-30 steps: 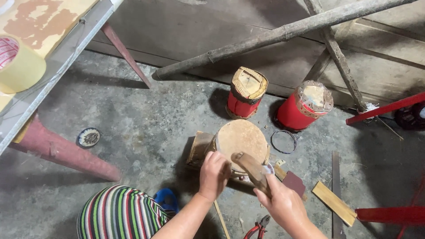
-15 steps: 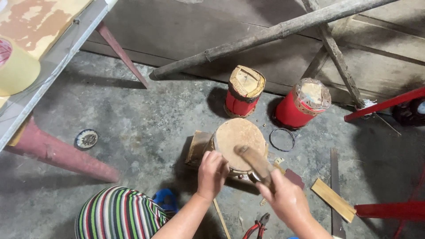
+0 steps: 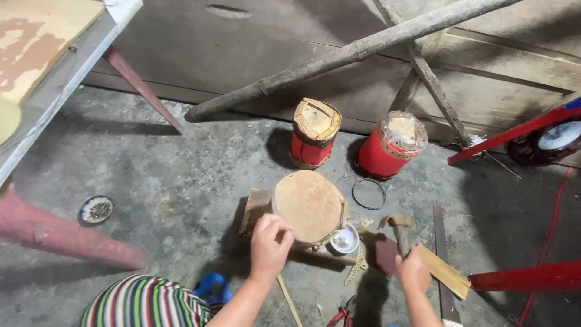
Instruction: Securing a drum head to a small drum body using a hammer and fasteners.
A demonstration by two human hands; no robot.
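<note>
I see a small drum [image 3: 309, 206] with a bare tan skin standing upright on the concrete floor [image 3: 181, 175], propped among some wooden blocks [image 3: 255, 210] in the middle of my view. My left hand [image 3: 269, 246] rests on its near rim, fingers curled down against the edge of the skin. My right hand [image 3: 413, 271] is off to the right of the drum, closed tight around the handle of a hammer [image 3: 399, 230], whose head is raised and well clear of the drum. Just beside the drum's lower right sits a small round tin [image 3: 345, 240], and a thin metal ring [image 3: 368, 193] lies on the floor behind it. A flat wooden strip [image 3: 445, 272] lies under my right hand. Farther back stand two red drums [image 3: 315, 134], one upright and one tilted, below a rough wooden pole [image 3: 351, 54] leaning across the wall. A striped cloth [image 3: 142, 303] covers my knee at the bottom left, near a small patterned dish [image 3: 95, 209].
</note>
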